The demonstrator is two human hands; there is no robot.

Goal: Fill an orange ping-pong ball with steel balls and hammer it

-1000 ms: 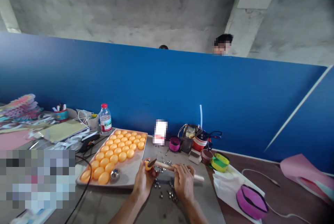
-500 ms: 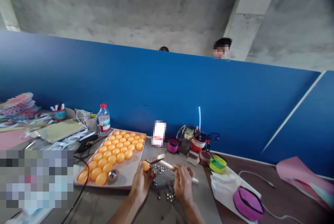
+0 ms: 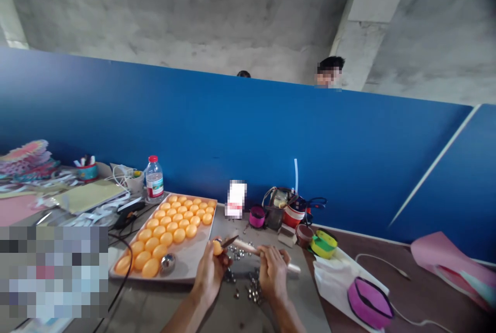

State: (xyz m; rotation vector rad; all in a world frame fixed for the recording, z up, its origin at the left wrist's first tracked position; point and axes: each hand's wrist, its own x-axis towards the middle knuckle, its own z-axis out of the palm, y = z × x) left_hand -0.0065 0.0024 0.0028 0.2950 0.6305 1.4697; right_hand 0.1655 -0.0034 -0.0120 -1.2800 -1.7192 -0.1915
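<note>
Clasping a smooth orange ball (image 3: 217, 248) are left fingers (image 3: 210, 254); right fingers (image 3: 272, 256) grip a rod (image 3: 247, 246).

Smooth plastic, bright metal, rough concrete
The orange balls (image 3: 179, 235) look like smooth plastic with a soft sheen; the silver ball (image 3: 168, 263) is mirror-glossy, and the small pieces (image 3: 254, 291) shine like metal. The blue partition (image 3: 248, 136) is smooth and satiny, the wall (image 3: 194, 12) rough, matt concrete, the bottle (image 3: 154, 180) clear plastic.
</note>
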